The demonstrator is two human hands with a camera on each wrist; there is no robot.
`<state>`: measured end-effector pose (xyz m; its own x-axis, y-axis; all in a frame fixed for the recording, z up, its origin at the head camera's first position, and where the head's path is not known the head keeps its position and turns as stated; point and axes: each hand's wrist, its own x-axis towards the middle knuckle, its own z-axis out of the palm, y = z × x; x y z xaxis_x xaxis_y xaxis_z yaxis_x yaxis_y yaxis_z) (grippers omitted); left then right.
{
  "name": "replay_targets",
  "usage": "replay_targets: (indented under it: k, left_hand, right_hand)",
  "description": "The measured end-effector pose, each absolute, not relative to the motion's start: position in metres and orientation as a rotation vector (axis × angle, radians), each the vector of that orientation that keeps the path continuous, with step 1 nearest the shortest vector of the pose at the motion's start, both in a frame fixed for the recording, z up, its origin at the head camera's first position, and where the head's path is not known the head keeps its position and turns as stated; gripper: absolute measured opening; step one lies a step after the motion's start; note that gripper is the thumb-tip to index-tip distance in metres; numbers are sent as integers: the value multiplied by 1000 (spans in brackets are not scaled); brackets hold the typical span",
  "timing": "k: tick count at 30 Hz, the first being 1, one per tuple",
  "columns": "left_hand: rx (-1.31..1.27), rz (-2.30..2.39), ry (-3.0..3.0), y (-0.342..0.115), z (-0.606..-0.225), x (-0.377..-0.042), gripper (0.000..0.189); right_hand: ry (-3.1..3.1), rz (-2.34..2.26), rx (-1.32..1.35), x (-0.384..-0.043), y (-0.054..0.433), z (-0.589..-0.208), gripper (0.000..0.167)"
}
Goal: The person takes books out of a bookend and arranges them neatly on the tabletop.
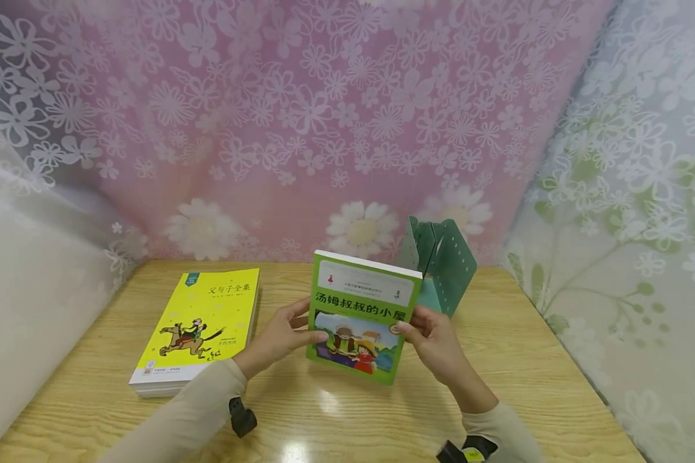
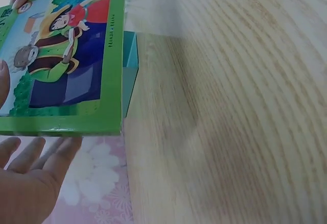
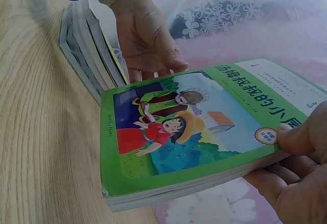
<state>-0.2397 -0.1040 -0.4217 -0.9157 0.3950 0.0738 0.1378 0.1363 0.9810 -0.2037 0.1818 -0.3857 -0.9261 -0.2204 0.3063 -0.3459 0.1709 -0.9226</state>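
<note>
A green-covered picture book (image 1: 353,321) is held up above the table, its front cover facing me and its top edge leaning away. My left hand (image 1: 280,337) grips its left edge, thumb on the cover and fingers behind. On the opposite edge my right hand (image 1: 437,341) pinches the book, with the thumb over the cover as the right wrist view also shows. Just behind the book stands a green metal bookend holder (image 1: 454,270), partly hidden by it. Left of my left hand lies a stack of books with a yellow cover (image 1: 203,315) on top.
The wooden table (image 1: 486,411) carries all of these things. A pink floral curtain (image 1: 301,128) hangs along its back edge, and pale floral cloth (image 1: 637,257) hangs along the right side. The book stack sits near the table's left edge.
</note>
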Motion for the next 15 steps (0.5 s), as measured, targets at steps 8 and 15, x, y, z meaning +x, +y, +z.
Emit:
replay_targets:
  k: [8, 15]
  left_hand:
    - [580, 1808, 2269, -103, -424, -238, 51]
    - [685, 1849, 2136, -110, -421, -234, 46]
  right_hand:
    - [-2368, 1962, 597, -205, 174, -387, 35]
    - [-2434, 1991, 547, -206, 174, -386, 35]
